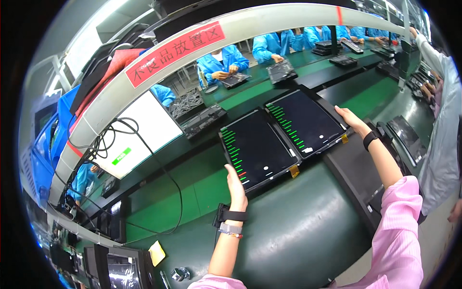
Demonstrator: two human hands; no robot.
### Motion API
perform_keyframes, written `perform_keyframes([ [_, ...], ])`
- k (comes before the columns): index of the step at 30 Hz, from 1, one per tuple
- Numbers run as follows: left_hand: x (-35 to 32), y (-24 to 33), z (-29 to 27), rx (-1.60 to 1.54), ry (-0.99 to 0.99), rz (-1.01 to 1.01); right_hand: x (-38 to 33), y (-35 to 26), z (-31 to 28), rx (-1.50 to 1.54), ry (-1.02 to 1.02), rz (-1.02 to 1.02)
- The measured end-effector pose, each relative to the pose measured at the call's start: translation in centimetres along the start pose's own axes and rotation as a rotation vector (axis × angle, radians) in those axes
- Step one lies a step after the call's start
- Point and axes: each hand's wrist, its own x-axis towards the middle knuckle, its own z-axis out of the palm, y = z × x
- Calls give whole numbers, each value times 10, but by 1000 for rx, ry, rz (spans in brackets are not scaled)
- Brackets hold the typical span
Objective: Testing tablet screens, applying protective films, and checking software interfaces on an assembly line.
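Observation:
Two black tablet screens lie side by side before me, each with a column of short green bars along its left side. The left screen also has a red bar low in the column. My left hand grips its near left corner, thumb along the edge and the other fingers mostly hidden. At the outer edge of the right screen, my right hand holds on with its fingers partly hidden. An orange ribbon tab sticks out of the left screen's near edge, and a similar tab from the right one.
A lit white monitor and looped black cables stand at left. Co-workers in blue sit across the green conveyor. Dark panels lie at right. A yellow paper rests at the near left. A pale curved beam spans above.

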Motion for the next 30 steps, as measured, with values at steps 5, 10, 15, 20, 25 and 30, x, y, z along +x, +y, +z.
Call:
perform_keyframes([
  [5,33,-30,7,154,64,34,70,45,9,-167,-60,7],
  [10,39,-43,-8,76,-51,6,93,81,16,-266,-95,-319],
  [15,25,-35,-32,382,43,32,80,73,12,-532,100,-326],
  [20,26,-16,-27,174,-32,-102,73,46,36,-407,-33,213],
  [25,34,4,-40,-71,32,-322,71,20,44,-190,-49,291],
  [30,47,12,-71,-179,104,-340,77,14,68,-7,-164,264],
])
